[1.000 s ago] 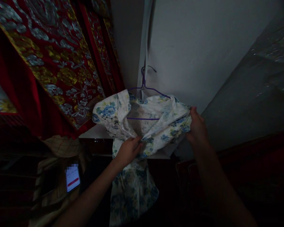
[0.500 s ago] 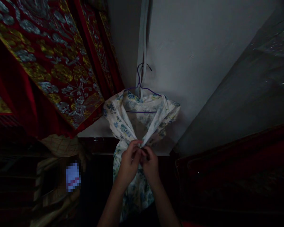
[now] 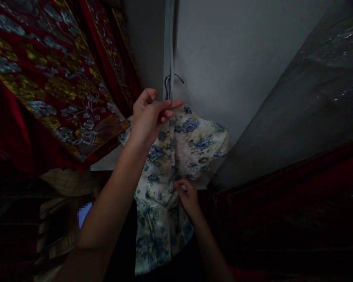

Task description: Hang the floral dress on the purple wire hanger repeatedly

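Note:
A white garment with blue flowers (image 3: 191, 137) hangs on a purple wire hanger (image 3: 166, 84) against a pale wall. My left hand (image 3: 149, 115) is raised to the garment's neck just under the hanger hook, its fingers pinched on the collar. Lower down, my right hand (image 3: 187, 196) is closed on the front edge of the garment at about waist height. The two front panels lie closed over each other between my hands.
Red cloth with gold and silver embroidery (image 3: 55, 78) hangs at the left. A lit phone screen (image 3: 84, 213) lies low left on pale fabric. A grey slanted panel (image 3: 297, 109) fills the right, with dark red furniture (image 3: 282, 203) below it.
Both hands had met at the garment's front. Since then my left hand has risen to the collar, the front has closed over, and my right hand stays low on the front edge.

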`<action>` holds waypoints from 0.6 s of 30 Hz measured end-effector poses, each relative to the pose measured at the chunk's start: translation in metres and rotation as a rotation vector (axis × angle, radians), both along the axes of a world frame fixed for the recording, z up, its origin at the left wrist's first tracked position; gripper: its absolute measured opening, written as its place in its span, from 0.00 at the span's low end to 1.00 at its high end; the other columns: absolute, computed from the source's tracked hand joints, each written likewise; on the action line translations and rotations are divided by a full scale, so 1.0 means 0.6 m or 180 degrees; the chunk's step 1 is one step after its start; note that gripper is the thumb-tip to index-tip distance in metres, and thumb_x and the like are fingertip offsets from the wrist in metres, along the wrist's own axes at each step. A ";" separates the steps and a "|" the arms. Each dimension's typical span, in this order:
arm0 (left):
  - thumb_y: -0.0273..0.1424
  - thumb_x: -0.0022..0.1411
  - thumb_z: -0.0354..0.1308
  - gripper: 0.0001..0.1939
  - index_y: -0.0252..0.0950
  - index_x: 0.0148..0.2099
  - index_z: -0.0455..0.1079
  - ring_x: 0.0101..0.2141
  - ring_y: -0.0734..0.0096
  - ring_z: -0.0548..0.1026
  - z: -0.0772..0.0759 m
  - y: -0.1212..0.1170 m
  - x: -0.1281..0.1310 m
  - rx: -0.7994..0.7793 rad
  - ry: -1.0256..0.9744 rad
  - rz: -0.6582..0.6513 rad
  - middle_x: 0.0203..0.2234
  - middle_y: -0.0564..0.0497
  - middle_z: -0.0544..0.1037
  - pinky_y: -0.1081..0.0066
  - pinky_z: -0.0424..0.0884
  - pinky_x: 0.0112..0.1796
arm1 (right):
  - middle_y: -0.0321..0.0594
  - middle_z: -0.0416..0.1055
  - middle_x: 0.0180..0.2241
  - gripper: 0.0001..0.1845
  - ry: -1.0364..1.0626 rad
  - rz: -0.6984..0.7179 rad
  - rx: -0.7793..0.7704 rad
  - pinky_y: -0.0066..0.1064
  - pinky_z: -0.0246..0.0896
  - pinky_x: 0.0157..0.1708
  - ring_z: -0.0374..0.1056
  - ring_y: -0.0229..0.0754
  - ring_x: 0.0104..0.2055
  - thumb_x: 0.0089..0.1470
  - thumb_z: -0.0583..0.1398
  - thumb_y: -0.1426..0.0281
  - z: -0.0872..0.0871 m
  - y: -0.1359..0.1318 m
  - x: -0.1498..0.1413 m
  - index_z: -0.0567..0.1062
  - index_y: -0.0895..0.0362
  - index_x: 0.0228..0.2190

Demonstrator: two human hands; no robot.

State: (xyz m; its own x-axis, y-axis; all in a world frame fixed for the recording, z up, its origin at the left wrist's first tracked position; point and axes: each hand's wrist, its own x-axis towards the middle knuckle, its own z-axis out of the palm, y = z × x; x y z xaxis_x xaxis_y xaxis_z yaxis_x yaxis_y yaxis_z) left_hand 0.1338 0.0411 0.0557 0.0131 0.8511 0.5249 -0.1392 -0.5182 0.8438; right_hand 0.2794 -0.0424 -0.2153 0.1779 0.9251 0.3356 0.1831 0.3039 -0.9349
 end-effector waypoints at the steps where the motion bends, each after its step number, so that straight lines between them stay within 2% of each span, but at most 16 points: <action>1: 0.30 0.60 0.59 0.12 0.42 0.43 0.57 0.30 0.67 0.81 0.004 -0.004 0.005 0.0041 0.0114 0.0032 0.33 0.52 0.80 0.75 0.65 0.23 | 0.39 0.77 0.28 0.14 0.0010 0.0003 -0.0009 0.36 0.65 0.37 0.72 0.47 0.34 0.56 0.63 0.57 0.007 0.003 0.006 0.78 0.54 0.26; 4: 0.29 0.61 0.58 0.12 0.42 0.41 0.56 0.21 0.72 0.76 -0.015 -0.027 0.019 -0.0006 0.0280 -0.0124 0.32 0.54 0.81 0.74 0.65 0.21 | 0.41 0.78 0.32 0.13 0.0209 -0.0104 0.0123 0.37 0.67 0.40 0.73 0.47 0.36 0.58 0.62 0.57 0.058 0.015 0.017 0.79 0.54 0.34; 6: 0.29 0.60 0.57 0.13 0.42 0.39 0.53 0.16 0.76 0.71 -0.040 -0.039 0.026 -0.0024 0.0297 -0.0357 0.27 0.57 0.79 0.75 0.63 0.19 | 0.41 0.78 0.34 0.16 0.0434 -0.0143 0.0408 0.36 0.67 0.41 0.74 0.45 0.37 0.60 0.61 0.57 0.117 0.031 0.019 0.78 0.54 0.45; 8: 0.30 0.60 0.58 0.14 0.43 0.37 0.52 0.14 0.78 0.69 -0.064 -0.045 0.028 0.0027 0.0287 -0.0522 0.23 0.60 0.76 0.76 0.61 0.18 | 0.40 0.78 0.37 0.24 0.0429 -0.0113 0.0840 0.34 0.67 0.39 0.72 0.43 0.36 0.62 0.60 0.58 0.185 0.055 0.020 0.71 0.51 0.58; 10: 0.30 0.61 0.57 0.14 0.43 0.37 0.51 0.14 0.78 0.68 -0.080 -0.047 0.026 0.0083 0.0303 -0.0588 0.22 0.61 0.74 0.77 0.61 0.17 | 0.38 0.76 0.37 0.26 0.0195 -0.0004 0.1266 0.33 0.67 0.36 0.71 0.42 0.34 0.64 0.57 0.59 0.245 0.083 0.020 0.66 0.49 0.62; 11: 0.30 0.61 0.57 0.14 0.43 0.37 0.51 0.15 0.78 0.69 -0.085 -0.046 0.025 0.0102 0.0335 -0.0585 0.21 0.62 0.74 0.78 0.61 0.17 | 0.38 0.76 0.36 0.24 -0.0002 0.0103 0.1479 0.33 0.66 0.35 0.70 0.41 0.34 0.65 0.57 0.60 0.269 0.097 0.020 0.69 0.49 0.60; 13: 0.29 0.60 0.57 0.14 0.42 0.37 0.51 0.15 0.79 0.69 -0.090 -0.044 0.021 0.0131 0.0411 -0.0517 0.22 0.62 0.74 0.79 0.61 0.17 | 0.36 0.74 0.32 0.14 -0.0446 0.0239 0.1797 0.32 0.65 0.34 0.70 0.40 0.32 0.64 0.58 0.63 0.299 0.120 0.020 0.76 0.52 0.49; 15: 0.28 0.60 0.56 0.14 0.42 0.37 0.51 0.15 0.79 0.69 -0.096 -0.037 0.018 0.0120 0.0439 -0.0437 0.22 0.62 0.73 0.80 0.61 0.17 | 0.35 0.73 0.29 0.08 -0.0835 0.0220 0.1983 0.31 0.63 0.34 0.69 0.38 0.31 0.64 0.58 0.67 0.311 0.133 0.017 0.77 0.55 0.36; 18: 0.26 0.58 0.56 0.16 0.43 0.39 0.49 0.14 0.77 0.70 -0.121 -0.019 0.018 -0.0024 0.0386 -0.0328 0.22 0.62 0.74 0.80 0.61 0.17 | 0.33 0.71 0.26 0.08 -0.1076 0.0052 0.2137 0.30 0.60 0.33 0.67 0.37 0.29 0.63 0.58 0.68 0.317 0.137 0.011 0.73 0.56 0.31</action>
